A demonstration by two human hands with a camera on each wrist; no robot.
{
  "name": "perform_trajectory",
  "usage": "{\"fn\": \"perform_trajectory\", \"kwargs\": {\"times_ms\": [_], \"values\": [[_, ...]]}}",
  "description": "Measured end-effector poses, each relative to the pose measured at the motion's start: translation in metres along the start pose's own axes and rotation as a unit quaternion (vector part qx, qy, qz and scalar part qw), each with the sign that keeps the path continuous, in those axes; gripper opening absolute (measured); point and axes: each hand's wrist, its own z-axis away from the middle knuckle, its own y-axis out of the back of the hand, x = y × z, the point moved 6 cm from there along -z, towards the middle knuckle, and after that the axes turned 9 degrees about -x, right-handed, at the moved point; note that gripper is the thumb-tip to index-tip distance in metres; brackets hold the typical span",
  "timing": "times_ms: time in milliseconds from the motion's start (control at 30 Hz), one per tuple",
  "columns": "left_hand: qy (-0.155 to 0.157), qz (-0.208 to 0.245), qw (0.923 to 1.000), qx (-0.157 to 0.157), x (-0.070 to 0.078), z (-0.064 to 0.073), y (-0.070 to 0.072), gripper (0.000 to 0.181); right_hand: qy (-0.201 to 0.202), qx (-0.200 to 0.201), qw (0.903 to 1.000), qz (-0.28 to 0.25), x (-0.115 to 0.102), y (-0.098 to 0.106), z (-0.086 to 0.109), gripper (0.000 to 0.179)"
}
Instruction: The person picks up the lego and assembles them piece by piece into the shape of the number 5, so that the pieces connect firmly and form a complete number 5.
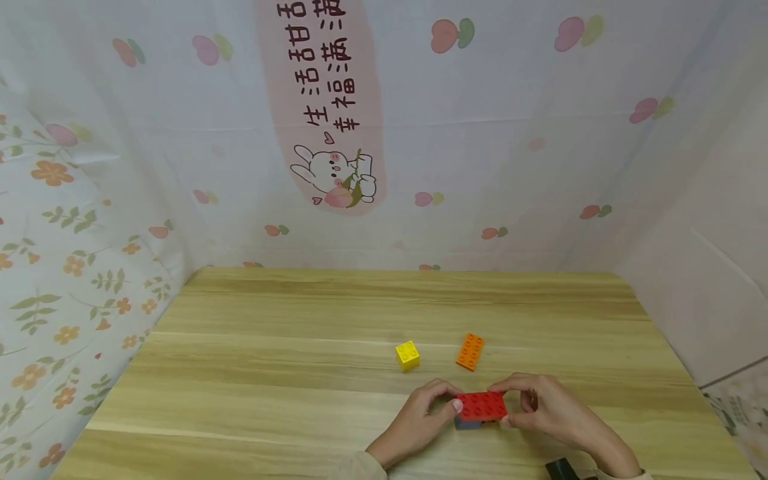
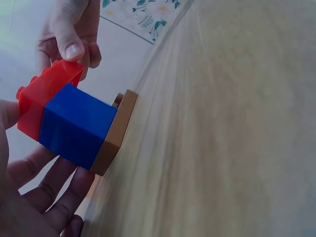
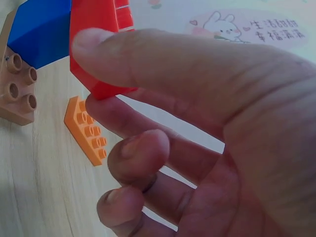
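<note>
My right hand pinches the right end of a red toy brick between thumb and forefinger. At its left end my left hand holds the same brick by thumb and fingers. Beneath the red brick is a blue brick, which stands on one end of a flat brown brick on the table. The red brick reaches out past the blue one on the right, over bare studs of the brown brick. Whether the red brick is fully pressed down cannot be told.
Behind the stack, a yellow brick and a flat orange brick lie apart on the wooden table. Patterned cloth hangs at the back and both sides. A black object shows by the right wrist.
</note>
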Motion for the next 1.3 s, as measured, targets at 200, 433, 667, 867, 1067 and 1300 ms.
{"fn": "perform_trajectory", "kwargs": {"times_ms": [200,433,667,867,1067,1300], "values": [[-0.011,-0.009,0.9999,-0.006,0.000,0.002,0.001,0.027,0.000,-0.017,0.9997,-0.017,-0.001,-0.003,0.000,0.036],[-0.022,-0.013,0.9997,0.002,-0.002,0.006,0.005,0.023,0.021,-0.036,0.9989,-0.019,-0.006,-0.008,-0.004,0.033],[-0.018,0.005,0.9998,-0.005,-0.005,0.008,0.008,0.023,0.037,-0.087,0.9937,-0.060,-0.006,-0.011,-0.002,0.038],[-0.008,0.015,0.9998,-0.006,-0.008,0.012,0.009,0.022,0.068,-0.071,0.9917,-0.082,-0.004,-0.007,-0.009,0.029],[-0.023,0.001,0.9997,0.003,-0.008,0.021,0.012,0.019,0.043,-0.035,0.9963,-0.066,0.001,-0.008,-0.041,0.027],[-0.027,-0.007,0.9995,0.015,-0.009,0.032,0.020,0.016,0.039,-0.035,0.9943,-0.093,-0.002,-0.026,-0.089,0.043]]}}
